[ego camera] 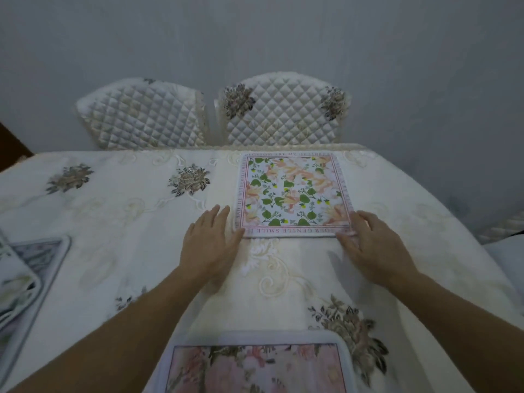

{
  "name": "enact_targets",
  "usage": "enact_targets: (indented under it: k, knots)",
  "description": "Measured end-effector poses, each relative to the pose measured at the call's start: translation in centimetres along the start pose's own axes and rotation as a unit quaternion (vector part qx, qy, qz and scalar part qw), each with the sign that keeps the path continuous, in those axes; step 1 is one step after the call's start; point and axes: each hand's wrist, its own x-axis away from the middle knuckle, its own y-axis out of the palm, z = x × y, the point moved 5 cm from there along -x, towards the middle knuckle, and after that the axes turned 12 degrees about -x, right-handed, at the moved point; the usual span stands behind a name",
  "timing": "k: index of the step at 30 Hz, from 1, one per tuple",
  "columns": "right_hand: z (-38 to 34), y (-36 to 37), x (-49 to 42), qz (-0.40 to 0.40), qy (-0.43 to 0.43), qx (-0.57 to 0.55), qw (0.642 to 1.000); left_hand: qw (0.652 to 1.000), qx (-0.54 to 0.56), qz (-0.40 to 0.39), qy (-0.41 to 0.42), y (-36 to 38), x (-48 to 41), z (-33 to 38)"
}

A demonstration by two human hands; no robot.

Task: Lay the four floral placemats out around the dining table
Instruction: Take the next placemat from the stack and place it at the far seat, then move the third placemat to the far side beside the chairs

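Nearest the camera, a pale pink floral placemat with a rounded white border [256, 364] lies flat on the cream embroidered tablecloth [136, 222], cut off by the lower edge of the view. To the left, at the table's near-left edge, a small pile of grey-bordered floral placemats [25, 282] lies partly out of frame; how many are in it cannot be told. Both bare forearms reach forward over the cloth. The left hand [211, 245] rests palm down with its fingers [218, 215] straight and close together, lying on the cloth just beside the left edge of a square white placemat printed with green leaves, peach flowers and a pink lettered border [293, 192]; the thumb touches that mat's near-left corner, and nothing is gripped. The right hand [374, 248] is likewise flat and spread, its thumb and fingertips on the mat's near-right corner, pressing rather than pinching. That square mat lies flat on the far right part of the table, its far edge close to the table's far edge. Beyond it stand two chairs with quilted cream covers [283, 109], side by side against a plain grey wall [255, 32].
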Motion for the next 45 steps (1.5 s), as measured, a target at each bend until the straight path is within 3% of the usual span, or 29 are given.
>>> enact_targets:
  k: [4, 11, 22, 35, 45]
  knots:
    - [-3.4, -2.2, 6.3, 0.013, -0.006, -0.016, 1.000, 0.998, 0.039, 0.038, 0.033, -3.9, 6.2, 1.5]
    - [-11.8, -5.5, 17.4, 0.017, -0.073, -0.034, 0.997, 0.992, 0.015, 0.073, 0.104, -8.6, 18.1, 4.4]
    - [-18.2, -11.3, 31.3, 0.034, -0.088, -0.019, 0.995, 0.986, -0.020, 0.116, 0.117, -15.8, 33.5, 4.8]
    - [-18.2, -14.2, 40.1, 0.032, -0.111, -0.037, 0.993, 0.987, -0.072, 0.135, 0.055, -19.5, 45.6, 6.0]
    - [-29.7, -10.5, 42.2, -0.026, -0.195, -0.076, 0.977, 0.980, -0.111, 0.156, -0.056, -22.8, 52.9, -4.5]
